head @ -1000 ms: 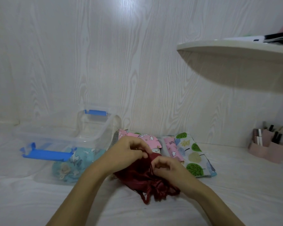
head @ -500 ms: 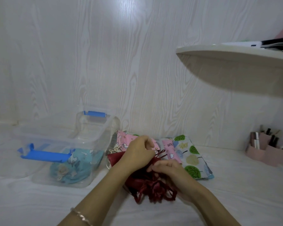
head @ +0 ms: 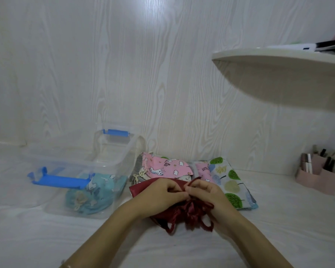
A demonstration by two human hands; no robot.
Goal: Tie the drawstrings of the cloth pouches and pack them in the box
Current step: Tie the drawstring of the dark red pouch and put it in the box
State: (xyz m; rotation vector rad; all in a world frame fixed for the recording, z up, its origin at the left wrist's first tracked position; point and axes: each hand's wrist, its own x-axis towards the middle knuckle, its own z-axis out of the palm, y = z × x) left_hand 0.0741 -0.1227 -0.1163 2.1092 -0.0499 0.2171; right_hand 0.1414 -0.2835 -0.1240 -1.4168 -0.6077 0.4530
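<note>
between both hands — dark red satin pouch (head: 174,212), mouth gathered, drawstrings loose

The left hand (head: 165,191) is being lowered from its raised pull and the right hand (head: 208,192) brought up to meet it. The drawstring (head: 208,205) is now being pinched between both above the gathered mouth of the dark red pouch (head: 141,187).

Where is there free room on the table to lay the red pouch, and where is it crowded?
Free: the table between the leaf pouch and the pink holder; also the near strip in front of the box. Crowded: between box and leaf pouch, with the pink pouch and red pouch.
</note>
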